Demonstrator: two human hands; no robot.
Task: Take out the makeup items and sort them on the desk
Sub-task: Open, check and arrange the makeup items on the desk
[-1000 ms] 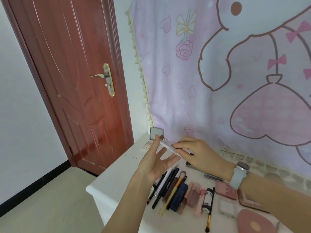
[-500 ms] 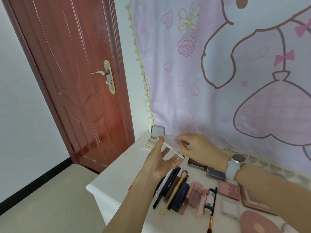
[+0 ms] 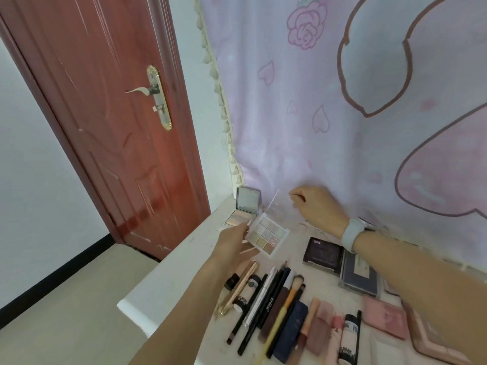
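On the white desk (image 3: 168,275), 1 nine-pan eyeshadow palette (image 3: 267,234) lies beside 1 mirrored highlighter compact (image 3: 243,209); the left hand (image 3: 235,242) grips its near edge, while the right hand (image 3: 317,206) pinches its clear lid (image 3: 276,204) up. The palette looks light, stiff, slippery and crack-prone, best held by its side edges. Nearby lie 2 dark palettes (image 3: 325,255) and 1 yellow-handled brush (image 3: 283,309).

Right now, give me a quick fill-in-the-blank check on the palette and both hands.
1. The nine-pan palette has its clear lid swung ____.
2. The ____ hand lifts that lid.
3. The left hand steadies the palette's ____ edge.
4. The mirrored compact stands ____ the door than the palette.

Missing: open; right; left; nearer
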